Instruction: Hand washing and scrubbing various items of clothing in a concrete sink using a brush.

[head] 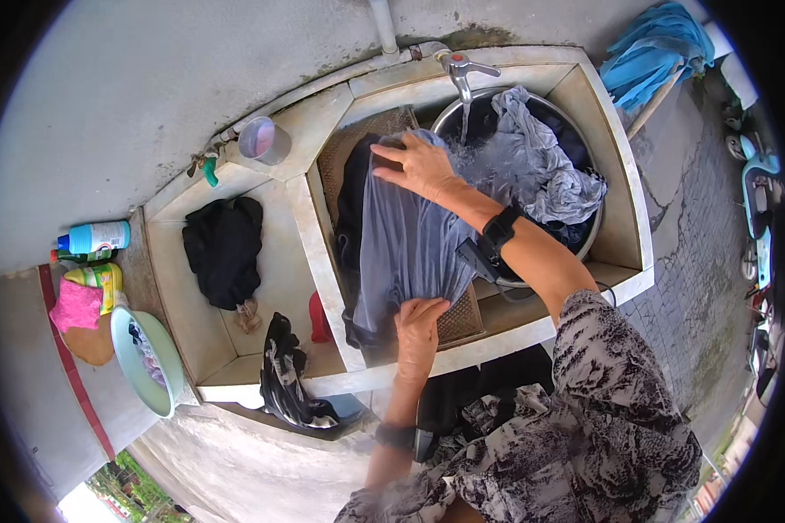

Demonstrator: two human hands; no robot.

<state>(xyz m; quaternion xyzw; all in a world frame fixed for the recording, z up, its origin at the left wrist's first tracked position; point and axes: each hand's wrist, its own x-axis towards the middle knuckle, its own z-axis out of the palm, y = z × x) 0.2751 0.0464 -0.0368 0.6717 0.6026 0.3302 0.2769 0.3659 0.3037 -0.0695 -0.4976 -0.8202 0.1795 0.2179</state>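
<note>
A sheer grey cloth (402,242) spreads over a ridged washboard surface (454,321) in the middle basin, with dark fabric (353,225) beneath it. My left hand (420,330) pinches its near edge, where the folds gather. At the far edge, my right hand (418,167) rests on the same cloth with some fingers spread; whether it grips the fabric is unclear. Water runs from a metal tap (461,68) into a round metal tub (592,245) on the right. Wet grey laundry (540,157) heaps up in that tub, over darker pieces.
The left basin holds a black garment (224,252) and a red object (319,318). Black-and-white fabric (289,379) hangs over the front edge. A plastic cup (263,141) stands on the ledge. Farther left are a pale green basin (170,379) and bottles (101,236). A blue mop (661,55) leans right.
</note>
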